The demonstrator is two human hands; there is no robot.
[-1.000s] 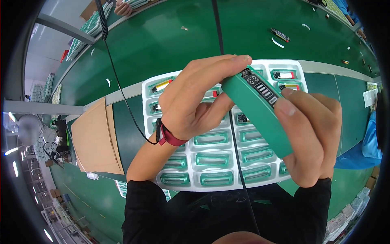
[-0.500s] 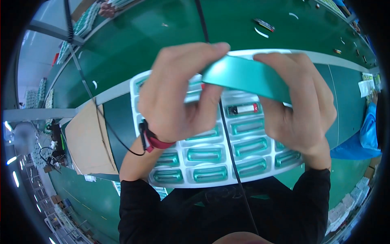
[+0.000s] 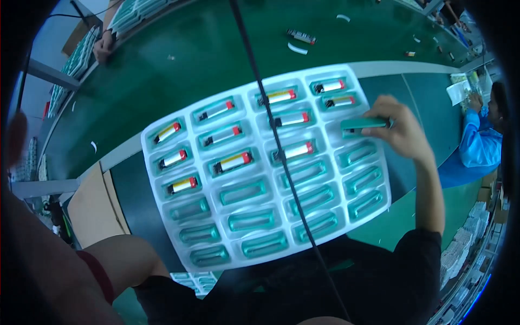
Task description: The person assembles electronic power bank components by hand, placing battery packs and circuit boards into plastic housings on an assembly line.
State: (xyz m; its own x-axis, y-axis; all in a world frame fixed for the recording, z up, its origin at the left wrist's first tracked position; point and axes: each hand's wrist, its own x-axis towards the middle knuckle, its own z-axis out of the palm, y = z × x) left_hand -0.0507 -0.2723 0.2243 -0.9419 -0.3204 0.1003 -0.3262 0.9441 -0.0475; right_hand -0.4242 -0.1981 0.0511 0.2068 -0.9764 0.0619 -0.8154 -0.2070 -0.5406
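Right hand point(image 3: 398, 130) pinches case point(image 3: 362, 124) near one end, probably so fingers point(image 3: 383, 110) clear tray point(image 3: 235, 255) walls. Left hand point(image 3: 40, 254) blurred: grasp can't be told.

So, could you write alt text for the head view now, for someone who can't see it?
A person's right hand holds a green case at the right side of a white compartmented tray. Small red-ended cylinders lie in compartments of its far rows. The left hand, close to the camera, fills the picture's left edge, blurred.
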